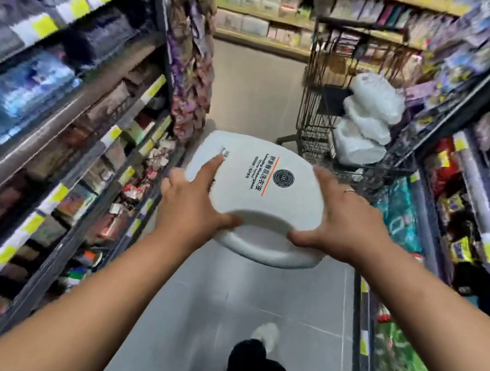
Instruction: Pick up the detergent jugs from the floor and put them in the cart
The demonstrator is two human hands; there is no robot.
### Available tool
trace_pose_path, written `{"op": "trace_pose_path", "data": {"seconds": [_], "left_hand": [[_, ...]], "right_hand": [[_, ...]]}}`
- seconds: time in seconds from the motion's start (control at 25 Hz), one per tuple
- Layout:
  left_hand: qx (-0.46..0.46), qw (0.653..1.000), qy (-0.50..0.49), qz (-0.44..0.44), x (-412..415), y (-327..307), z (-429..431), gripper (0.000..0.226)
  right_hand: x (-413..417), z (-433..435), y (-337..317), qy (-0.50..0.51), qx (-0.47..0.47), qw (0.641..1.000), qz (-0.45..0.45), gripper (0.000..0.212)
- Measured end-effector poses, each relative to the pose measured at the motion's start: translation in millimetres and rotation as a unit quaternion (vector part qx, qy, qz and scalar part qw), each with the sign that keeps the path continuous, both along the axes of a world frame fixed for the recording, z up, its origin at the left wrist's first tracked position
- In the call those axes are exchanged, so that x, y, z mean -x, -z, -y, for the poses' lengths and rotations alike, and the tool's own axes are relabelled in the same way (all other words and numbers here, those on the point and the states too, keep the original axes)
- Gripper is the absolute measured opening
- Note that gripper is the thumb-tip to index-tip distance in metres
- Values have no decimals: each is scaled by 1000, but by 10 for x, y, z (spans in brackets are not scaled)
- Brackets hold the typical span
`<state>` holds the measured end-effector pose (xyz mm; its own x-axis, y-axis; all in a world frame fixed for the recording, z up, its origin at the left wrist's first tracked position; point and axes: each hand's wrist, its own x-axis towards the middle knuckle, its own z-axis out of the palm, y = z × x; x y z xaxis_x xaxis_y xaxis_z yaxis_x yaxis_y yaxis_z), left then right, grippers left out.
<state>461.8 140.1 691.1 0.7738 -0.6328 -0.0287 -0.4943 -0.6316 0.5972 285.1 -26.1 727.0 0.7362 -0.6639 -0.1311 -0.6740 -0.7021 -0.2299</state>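
Both hands, left [193, 206] and right [339, 228], fingers clasping 1 white detergent jug [262, 188]; cart [319, 107] beyond with 3 white jugs [367, 121].

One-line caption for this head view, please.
Both hands, left and right, carry a white detergent jug toward the cart already holding white jugs.

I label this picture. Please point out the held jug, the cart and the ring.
held jug [269, 185]: head view, printed label face.
cart [321, 69]: head view, wire side.
ring [349, 190]: head view, band on right hand.

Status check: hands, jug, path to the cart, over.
Left hand and right hand both grip white detergent jug, held sideways. Cart ahead-right, jugs inside. Aisle floor between looks unobstructed.
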Motion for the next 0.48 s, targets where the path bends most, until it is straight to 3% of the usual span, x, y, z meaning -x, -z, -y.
{"op": "trace_pose_path", "data": {"seconds": [0.48], "left_hand": [[-60,989,137,-2,-505,238,3491,111]], "right_hand": [[-163,3014,291,145,-53,988,-24,122]]}}
